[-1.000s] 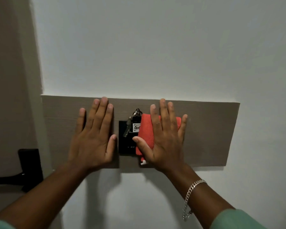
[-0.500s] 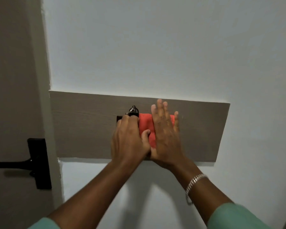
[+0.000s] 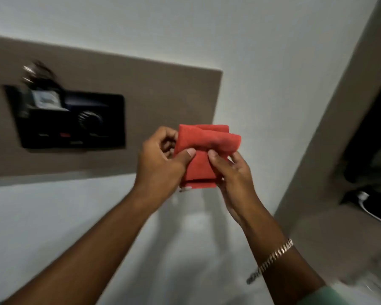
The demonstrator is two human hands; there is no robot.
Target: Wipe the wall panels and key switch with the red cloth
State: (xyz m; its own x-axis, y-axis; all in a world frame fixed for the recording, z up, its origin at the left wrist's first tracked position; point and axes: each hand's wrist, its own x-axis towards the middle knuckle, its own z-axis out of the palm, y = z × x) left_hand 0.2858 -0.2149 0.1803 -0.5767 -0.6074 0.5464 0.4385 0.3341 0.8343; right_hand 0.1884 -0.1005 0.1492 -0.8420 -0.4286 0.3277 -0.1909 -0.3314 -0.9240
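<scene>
The red cloth (image 3: 204, 155) is off the wall, held in the air in front of the white wall just past the lower right corner of the brown wall panel (image 3: 163, 89). It looks like a refold to bring up a fresh face. To do it well, the thumbs should pin the lower layers while the top flap is turned over flat, so the pad stays compact and firm before it goes to the black key switch (image 3: 73, 119) near the panel's left end, where the keys (image 3: 34, 70) hang at its top left corner and could snag a loose edge

The left hand (image 3: 161, 164) is closed on the cloth's left edge, thumb on its front, fingers curled behind. The right hand (image 3: 233, 175) pinches the right side, thumb on front, wrist bent up, a bracelet (image 3: 271, 258) on the forearm
</scene>
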